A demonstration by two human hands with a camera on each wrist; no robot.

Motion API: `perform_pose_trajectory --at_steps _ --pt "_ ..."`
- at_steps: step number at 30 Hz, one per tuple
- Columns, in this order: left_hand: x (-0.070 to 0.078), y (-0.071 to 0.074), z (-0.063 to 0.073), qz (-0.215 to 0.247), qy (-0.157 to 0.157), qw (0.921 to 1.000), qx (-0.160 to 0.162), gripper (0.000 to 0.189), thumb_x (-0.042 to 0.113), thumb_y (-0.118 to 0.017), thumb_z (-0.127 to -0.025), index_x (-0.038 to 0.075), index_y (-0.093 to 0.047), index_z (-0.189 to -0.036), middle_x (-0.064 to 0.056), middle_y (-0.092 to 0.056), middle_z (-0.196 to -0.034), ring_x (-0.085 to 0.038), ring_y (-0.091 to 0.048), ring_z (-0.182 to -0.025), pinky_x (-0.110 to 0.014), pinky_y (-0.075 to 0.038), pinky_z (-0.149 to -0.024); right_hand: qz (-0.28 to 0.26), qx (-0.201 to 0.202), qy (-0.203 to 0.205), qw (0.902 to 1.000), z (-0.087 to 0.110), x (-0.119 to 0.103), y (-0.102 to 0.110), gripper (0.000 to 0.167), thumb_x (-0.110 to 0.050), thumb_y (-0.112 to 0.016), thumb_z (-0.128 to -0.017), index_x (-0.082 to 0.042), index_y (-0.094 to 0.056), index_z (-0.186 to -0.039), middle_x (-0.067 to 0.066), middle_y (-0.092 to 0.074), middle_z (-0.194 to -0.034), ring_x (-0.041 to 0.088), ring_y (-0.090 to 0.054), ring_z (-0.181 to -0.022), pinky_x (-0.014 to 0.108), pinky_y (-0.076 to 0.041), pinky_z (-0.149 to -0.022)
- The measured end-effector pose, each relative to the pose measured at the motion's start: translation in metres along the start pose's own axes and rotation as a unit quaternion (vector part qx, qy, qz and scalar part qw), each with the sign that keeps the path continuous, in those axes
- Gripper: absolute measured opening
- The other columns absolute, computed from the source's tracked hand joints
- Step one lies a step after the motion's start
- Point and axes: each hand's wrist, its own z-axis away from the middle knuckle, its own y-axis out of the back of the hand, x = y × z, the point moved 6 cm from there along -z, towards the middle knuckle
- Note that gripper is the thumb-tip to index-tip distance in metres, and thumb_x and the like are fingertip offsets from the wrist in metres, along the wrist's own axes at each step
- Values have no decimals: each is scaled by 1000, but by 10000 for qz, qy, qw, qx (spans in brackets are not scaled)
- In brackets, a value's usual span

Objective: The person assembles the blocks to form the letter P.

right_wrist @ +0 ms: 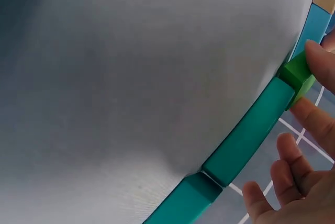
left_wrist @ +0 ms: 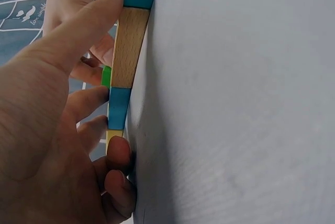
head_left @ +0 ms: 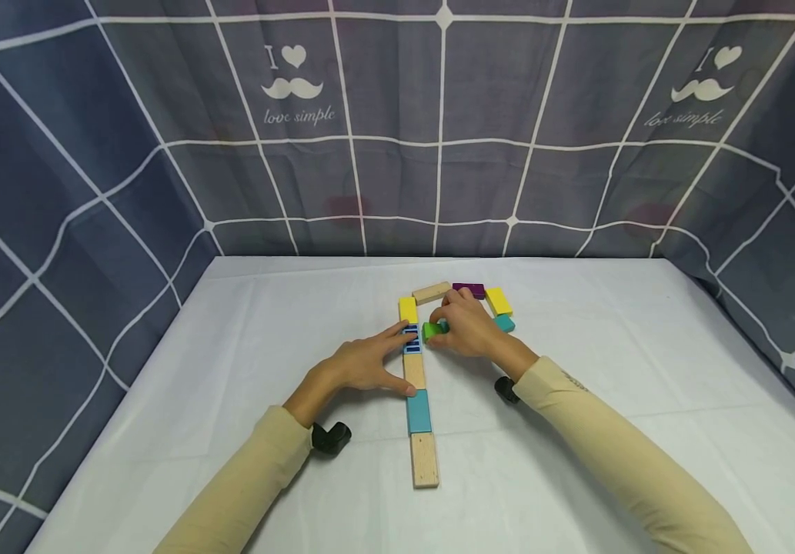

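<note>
Between the thumb and fingers of my right hand (head_left: pixel 469 327) is a small green block (right_wrist: pixel 296 73), pinched beside the blue patterned block (head_left: pixel 412 339). In the right wrist view, a teal-green block (right_wrist: pixel 250 130) lies end to end with the green one. My left hand (head_left: pixel 364 362) spreads along a straight row, its fingertips touching the patterned block and its thumb at the light blue block (head_left: pixel 419 414). Wooden blocks (head_left: pixel 414 372) and a yellow block (head_left: pixel 407 310) belong to the same row. The right hand partly hides the blocks beneath it.
From the row's far end, a curve runs right through a wooden block (head_left: pixel 432 293), a purple block (head_left: pixel 469 291), a yellow block (head_left: pixel 498 302) and a teal block (head_left: pixel 504 323). A white cloth covers the table (head_left: pixel 231 346); a dark grid-patterned curtain (head_left: pixel 397 185) surrounds it.
</note>
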Motion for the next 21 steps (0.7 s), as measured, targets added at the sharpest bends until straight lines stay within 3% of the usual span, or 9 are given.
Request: perform_pose_trajectory --at_steps 21 --pt "2 0 2 71 47 10000 6 97 67 -75 -73 34 -33 -155 12 -11 -164 -24 -33 -143 -58 -38 -102 -199 -141 -75 9997 -1 3 -3 40 -34 -83 -81 -16 -75 -116 6 -55 -93 24 -39 -89 33 -30 -73"
